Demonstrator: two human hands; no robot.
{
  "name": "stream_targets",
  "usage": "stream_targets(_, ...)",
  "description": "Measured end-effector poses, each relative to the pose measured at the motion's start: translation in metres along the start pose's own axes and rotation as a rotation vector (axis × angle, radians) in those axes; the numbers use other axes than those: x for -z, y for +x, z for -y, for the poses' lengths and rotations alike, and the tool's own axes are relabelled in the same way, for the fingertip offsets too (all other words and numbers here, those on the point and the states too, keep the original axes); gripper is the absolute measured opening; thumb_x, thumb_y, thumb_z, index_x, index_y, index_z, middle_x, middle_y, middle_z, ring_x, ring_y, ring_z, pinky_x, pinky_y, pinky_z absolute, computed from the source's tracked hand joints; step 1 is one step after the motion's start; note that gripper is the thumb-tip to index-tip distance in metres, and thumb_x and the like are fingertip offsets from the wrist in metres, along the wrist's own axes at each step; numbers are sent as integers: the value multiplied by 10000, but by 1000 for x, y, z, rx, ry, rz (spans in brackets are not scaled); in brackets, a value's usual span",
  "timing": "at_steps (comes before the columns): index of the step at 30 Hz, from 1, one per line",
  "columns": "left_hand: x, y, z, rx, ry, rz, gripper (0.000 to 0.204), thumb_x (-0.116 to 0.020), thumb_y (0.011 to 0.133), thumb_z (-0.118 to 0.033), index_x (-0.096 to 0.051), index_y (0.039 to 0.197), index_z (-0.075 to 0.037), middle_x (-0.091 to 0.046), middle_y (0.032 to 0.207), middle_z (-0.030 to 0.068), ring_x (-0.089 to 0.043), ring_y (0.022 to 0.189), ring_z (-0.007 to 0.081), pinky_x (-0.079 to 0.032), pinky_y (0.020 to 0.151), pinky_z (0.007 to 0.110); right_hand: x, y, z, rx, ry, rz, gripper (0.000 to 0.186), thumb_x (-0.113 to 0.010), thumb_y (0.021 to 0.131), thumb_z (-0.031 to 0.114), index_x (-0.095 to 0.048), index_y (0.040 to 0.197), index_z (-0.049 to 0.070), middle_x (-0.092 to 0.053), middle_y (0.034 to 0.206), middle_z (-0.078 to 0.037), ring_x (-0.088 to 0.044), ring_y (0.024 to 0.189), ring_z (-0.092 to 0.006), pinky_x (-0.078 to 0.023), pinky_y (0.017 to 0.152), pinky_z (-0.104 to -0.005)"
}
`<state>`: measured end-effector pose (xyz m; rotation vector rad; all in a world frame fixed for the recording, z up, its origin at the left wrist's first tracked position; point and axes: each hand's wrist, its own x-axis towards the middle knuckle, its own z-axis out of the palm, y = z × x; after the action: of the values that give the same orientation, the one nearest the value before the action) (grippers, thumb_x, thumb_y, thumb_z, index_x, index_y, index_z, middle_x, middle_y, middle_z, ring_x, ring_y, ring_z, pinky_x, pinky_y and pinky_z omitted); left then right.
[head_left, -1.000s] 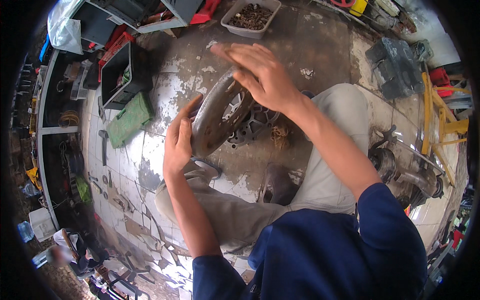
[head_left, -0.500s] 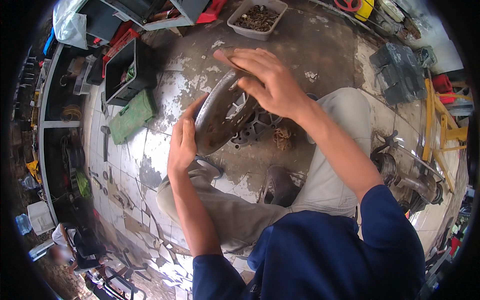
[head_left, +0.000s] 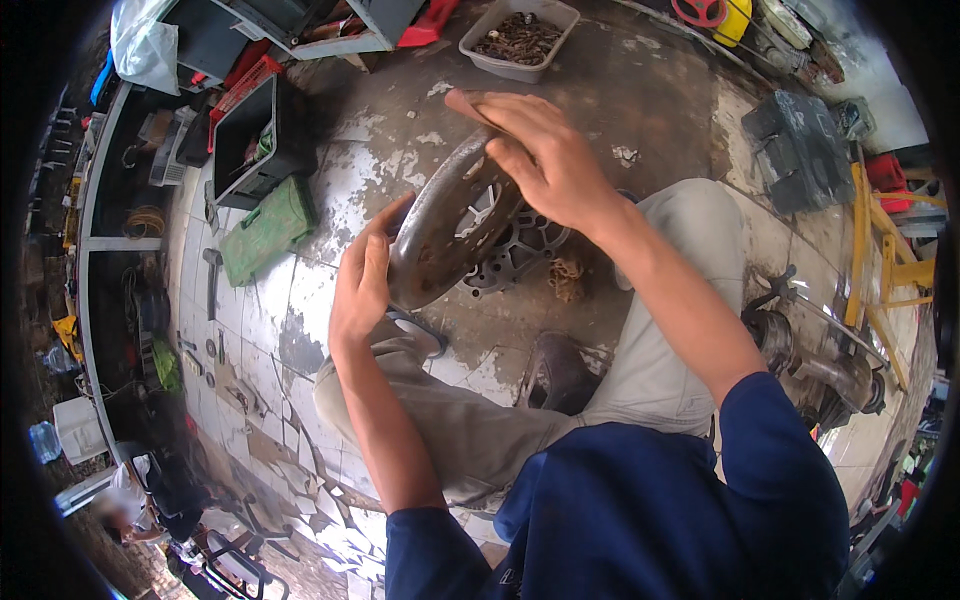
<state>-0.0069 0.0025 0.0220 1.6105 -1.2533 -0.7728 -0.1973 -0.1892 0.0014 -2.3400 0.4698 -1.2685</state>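
my left fingers point(head_left: 385, 218) stay curled around the lower edge of the metal disc point(head_left: 428, 268), which is held tilted above the floor point(head_left: 305, 300). my right fingers point(head_left: 525, 122), nearly straight with the thumb apart, have slid slightly rightward over its top edge with a reddish-brown scrap point(head_left: 463, 100) (sandpaper, maybe; how firmly gripped, i can't tell), so rubbing seems under way.
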Motion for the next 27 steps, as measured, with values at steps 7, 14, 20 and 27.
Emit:
stream_targets(7,18,-2,26,268,-78,-32,436,-465,1090,-308,-677,1247,40,-723,1106,95,-626,1032,162,-471,967,323,1,2,7,25,28,3,430,-595,1012,360,-654,1281,30,-686,1236,-169,-604,1207,-344,-431,1052,-462)
stream_targets(14,21,5,26,215,94,86,325,-589,1016,-227,-695,1244,-21,-742,1076,119,-637,978,164,-492,907,317,-2,-1,4,-24,18,17,433,-565,1029,364,-649,1275,17,-668,1272,-173,-600,1219,-350,-436,1053,-459)
stream_targets(20,19,6,19,278,42,131,337,-577,1028,-218,-669,1254,13,-728,1129,84,-622,1029,143,-481,950,302,2,2,11,-33,16,38,411,-514,1056,336,-646,1261,6,-662,1266,-185,-591,1219,-370,-427,1057,-453)
stream_targets(27,15,9,23,289,74,141,377,-579,1029,-280,-669,1248,13,-722,1155,132,-635,1070,187,-479,966,314,0,4,4,-54,42,77,410,-505,1060,333,-634,1274,7,-645,1281,-185,-579,1220,-383,-415,1061,-461)
